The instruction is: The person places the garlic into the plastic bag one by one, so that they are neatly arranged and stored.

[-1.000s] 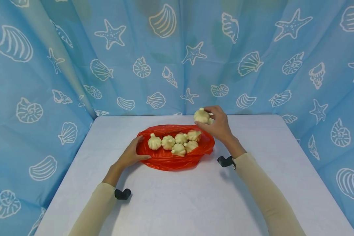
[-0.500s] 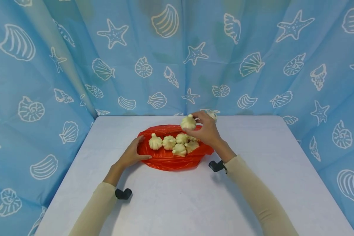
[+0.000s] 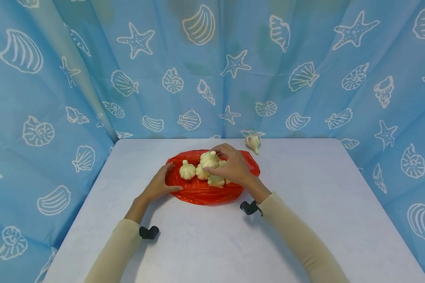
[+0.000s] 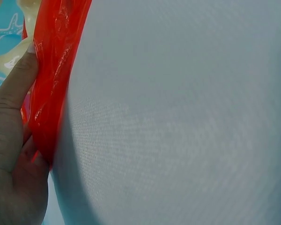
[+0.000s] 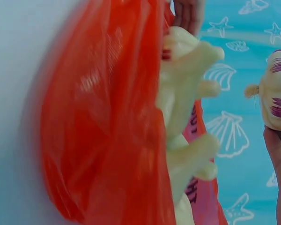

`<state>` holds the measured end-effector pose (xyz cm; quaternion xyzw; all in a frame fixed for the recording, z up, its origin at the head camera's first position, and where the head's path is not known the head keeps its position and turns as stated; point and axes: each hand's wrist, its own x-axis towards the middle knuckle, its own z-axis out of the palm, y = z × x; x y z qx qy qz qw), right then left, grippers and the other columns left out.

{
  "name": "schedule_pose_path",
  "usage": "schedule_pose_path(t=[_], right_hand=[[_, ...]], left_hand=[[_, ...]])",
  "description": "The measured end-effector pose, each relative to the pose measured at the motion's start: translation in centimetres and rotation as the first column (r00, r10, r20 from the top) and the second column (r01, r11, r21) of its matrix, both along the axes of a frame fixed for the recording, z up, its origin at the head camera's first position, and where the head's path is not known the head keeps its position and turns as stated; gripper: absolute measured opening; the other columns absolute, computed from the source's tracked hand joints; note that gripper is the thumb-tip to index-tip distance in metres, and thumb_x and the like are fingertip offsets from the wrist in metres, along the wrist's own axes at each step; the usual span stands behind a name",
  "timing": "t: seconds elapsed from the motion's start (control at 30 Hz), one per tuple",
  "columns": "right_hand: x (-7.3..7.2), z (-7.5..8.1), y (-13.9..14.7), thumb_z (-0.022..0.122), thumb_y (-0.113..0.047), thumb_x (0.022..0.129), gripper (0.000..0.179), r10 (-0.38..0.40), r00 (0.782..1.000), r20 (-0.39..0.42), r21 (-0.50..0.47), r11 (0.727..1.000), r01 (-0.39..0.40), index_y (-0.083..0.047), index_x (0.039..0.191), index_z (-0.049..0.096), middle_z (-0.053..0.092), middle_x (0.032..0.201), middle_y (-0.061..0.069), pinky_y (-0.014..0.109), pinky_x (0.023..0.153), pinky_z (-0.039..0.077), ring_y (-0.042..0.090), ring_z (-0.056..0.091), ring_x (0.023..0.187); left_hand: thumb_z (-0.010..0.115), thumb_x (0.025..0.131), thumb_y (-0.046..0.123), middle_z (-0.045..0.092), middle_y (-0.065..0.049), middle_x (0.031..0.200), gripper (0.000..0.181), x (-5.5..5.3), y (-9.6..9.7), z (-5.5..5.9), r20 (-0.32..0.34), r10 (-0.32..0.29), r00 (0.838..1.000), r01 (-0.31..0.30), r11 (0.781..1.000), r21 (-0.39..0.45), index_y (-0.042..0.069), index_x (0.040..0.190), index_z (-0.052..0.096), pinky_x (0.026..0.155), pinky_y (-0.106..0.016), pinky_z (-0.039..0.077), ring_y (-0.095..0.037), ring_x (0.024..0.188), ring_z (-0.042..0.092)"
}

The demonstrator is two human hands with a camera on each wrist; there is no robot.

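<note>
A red plastic bag (image 3: 205, 198) lies spread on the table, its mouth gaping around several cream garlic bulbs (image 3: 187, 170). On the bag's left side, my left hand (image 3: 158, 184) holds its edge, the thumb over the rim and fingers behind the plastic in the left wrist view. My right hand (image 3: 232, 165) grips one garlic bulb (image 3: 209, 160) above the others, apart from them in the right wrist view. That held bulb (image 5: 277, 89) shows purple streaks and a root tuft. In the head view, this hand partly hides the bulbs on the bag's right.
One more garlic bulb (image 3: 253, 143) lies on the white table (image 3: 205, 243) near its back edge, right of the bag. Behind the table hangs a blue curtain (image 3: 191, 90) with shell and starfish prints, which also runs along both sides.
My right hand has carried the held bulb leftward and down, from the bag's back right to over its middle. The lone bulb at the back has come into view. The left hand stays put.
</note>
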<state>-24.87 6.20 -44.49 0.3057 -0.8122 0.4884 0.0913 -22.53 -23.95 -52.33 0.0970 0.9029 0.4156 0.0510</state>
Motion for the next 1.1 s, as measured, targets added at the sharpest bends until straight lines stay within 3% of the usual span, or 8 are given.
schedule_pose_path(t=[0.27,0.53,0.83,1.1], right_hand=[[1.1,-0.8,-1.6,0.085,-0.036,0.074,0.051,0.079,0.995,0.058,0.034,0.996,-0.082,-0.018,0.117,0.062,0.058,0.115,-0.008,0.038,0.085,0.056,0.011,0.056,0.106],[1.5,-1.5,-2.6,0.083,-0.043,0.074,0.052,0.094,0.996,-0.005,0.154,0.984,-0.092,-0.020,0.117,0.063,0.058,0.112,-0.009,0.030,0.085,0.055,0.008,0.056,0.103],[1.8,-2.2,-3.5,0.081,-0.044,0.076,0.050,0.124,0.991,-0.050,0.330,0.939,-0.101,-0.019,0.116,0.062,0.059,0.114,-0.008,0.027,0.087,0.051,0.008,0.055,0.103],[1.7,-2.6,-3.8,0.081,-0.039,0.078,0.048,0.124,0.991,-0.058,0.401,0.912,-0.091,-0.016,0.116,0.062,0.058,0.114,-0.005,0.025,0.085,0.052,0.009,0.055,0.099]], left_hand=[[0.087,0.071,0.036,0.037,-0.013,0.151,0.105,0.1,0.1,-0.1,-0.013,0.002,1.000,-0.002,1.000,0.003,0.008,0.152,0.026,0.109,-0.054,0.032,-0.033,0.140,0.031],[0.086,0.072,0.035,0.037,-0.013,0.151,0.104,0.0,-0.2,-0.3,-0.032,-0.016,0.999,0.017,1.000,0.008,0.007,0.152,0.025,0.110,-0.054,0.032,-0.032,0.140,0.031],[0.087,0.071,0.036,0.037,-0.013,0.151,0.105,0.1,-0.2,-0.3,-0.032,-0.014,0.999,0.014,1.000,0.002,0.007,0.152,0.026,0.109,-0.054,0.033,-0.032,0.140,0.032],[0.088,0.071,0.034,0.037,-0.013,0.151,0.106,0.0,-0.3,-0.2,-0.032,-0.012,0.999,0.012,1.000,0.004,0.007,0.152,0.025,0.110,-0.052,0.032,-0.031,0.140,0.033]])
